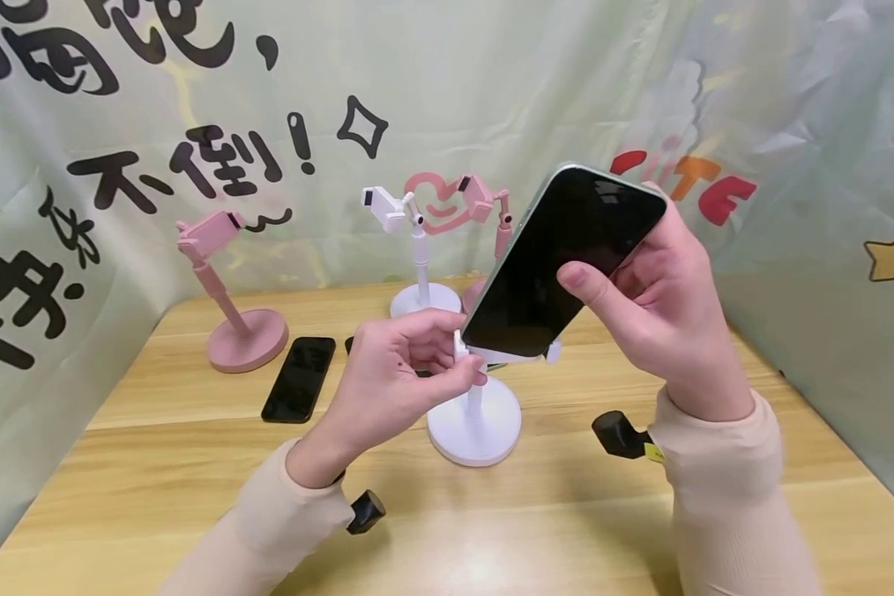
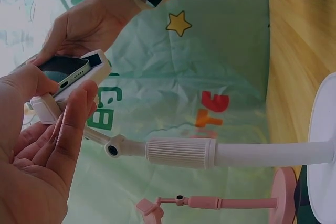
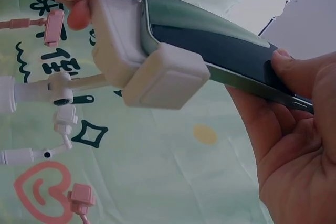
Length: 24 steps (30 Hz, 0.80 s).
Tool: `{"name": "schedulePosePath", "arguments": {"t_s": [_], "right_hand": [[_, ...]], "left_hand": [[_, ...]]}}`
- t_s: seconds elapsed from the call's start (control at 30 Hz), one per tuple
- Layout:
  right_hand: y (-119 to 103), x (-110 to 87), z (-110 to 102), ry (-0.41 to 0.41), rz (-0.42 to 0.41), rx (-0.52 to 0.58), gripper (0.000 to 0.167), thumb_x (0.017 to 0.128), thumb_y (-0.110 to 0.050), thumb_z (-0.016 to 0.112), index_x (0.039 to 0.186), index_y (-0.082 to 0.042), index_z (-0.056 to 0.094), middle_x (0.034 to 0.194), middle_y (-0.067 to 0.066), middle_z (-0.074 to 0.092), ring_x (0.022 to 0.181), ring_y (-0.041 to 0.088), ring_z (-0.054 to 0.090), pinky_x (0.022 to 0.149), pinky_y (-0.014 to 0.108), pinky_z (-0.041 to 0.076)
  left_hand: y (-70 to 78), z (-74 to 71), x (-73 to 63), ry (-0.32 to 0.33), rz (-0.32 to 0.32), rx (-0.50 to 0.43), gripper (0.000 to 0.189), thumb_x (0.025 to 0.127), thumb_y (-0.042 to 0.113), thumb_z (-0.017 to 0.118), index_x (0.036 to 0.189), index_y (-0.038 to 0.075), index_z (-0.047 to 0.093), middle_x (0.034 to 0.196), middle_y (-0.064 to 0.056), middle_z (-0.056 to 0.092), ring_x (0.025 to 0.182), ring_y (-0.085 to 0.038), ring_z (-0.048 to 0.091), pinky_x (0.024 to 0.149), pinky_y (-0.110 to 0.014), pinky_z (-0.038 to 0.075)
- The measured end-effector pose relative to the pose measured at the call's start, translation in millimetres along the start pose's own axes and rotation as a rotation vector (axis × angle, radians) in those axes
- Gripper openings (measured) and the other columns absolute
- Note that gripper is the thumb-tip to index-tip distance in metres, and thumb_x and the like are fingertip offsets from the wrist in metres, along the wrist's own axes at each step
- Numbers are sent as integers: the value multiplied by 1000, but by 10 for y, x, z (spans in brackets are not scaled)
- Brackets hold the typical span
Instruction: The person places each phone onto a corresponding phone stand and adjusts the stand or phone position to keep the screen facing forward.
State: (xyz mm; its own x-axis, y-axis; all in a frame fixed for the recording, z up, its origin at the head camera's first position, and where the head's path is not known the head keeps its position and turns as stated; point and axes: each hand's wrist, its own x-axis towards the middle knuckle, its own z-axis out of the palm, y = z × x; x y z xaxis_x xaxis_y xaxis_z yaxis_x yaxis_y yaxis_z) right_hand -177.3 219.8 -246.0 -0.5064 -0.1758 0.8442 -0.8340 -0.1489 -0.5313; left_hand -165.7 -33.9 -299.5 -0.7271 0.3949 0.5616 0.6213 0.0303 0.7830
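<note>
My right hand [image 1: 663, 306] grips a smartphone [image 1: 566, 257] with a dark screen and pale green edge, its thumb lying over the screen. The phone is tilted, and its lower end sits at the clamp [image 3: 168, 77] of a white phone stand [image 1: 474, 422]. In the right wrist view that end lies between the clamp's two jaws; whether it is pressed home I cannot tell. My left hand [image 1: 395, 381] pinches the clamp's left end between thumb and fingers. The left wrist view shows the stand's ribbed collar [image 2: 181, 153] and ball joint just beyond these fingers.
A pink phone stand [image 1: 246, 339] stands at the table's left, with a black phone [image 1: 299, 379] lying beside it. Farther back are another white stand [image 1: 420, 265] and a pink stand [image 1: 502, 236], partly hidden by the held phone. A printed cloth [image 1: 328, 240] hangs behind the table.
</note>
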Motion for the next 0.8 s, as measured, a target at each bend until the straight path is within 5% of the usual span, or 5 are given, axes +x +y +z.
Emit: {"name": "schedulePosePath", "arguments": {"t_s": [0.47,0.8], "right_hand": [[-44,-17,47,-55,0,-74,43,94,4,78,125,19,53,105,11,74,83,20,73,75,24,63],[-105,-15,40,-116,23,-101,45,95,2,78,126,20,51,106,11,75,84,19,73,75,24,64]], "left_hand": [[10,-47,0,-32,-73,-61,26,88,-10,72,112,-4,74,84,-14,82,75,-25,82,73,-37,67],[-13,-112,21,-127,-33,-66,31,90,-9,78,120,-6,72,90,-18,83,82,-19,82,75,-37,67]]}}
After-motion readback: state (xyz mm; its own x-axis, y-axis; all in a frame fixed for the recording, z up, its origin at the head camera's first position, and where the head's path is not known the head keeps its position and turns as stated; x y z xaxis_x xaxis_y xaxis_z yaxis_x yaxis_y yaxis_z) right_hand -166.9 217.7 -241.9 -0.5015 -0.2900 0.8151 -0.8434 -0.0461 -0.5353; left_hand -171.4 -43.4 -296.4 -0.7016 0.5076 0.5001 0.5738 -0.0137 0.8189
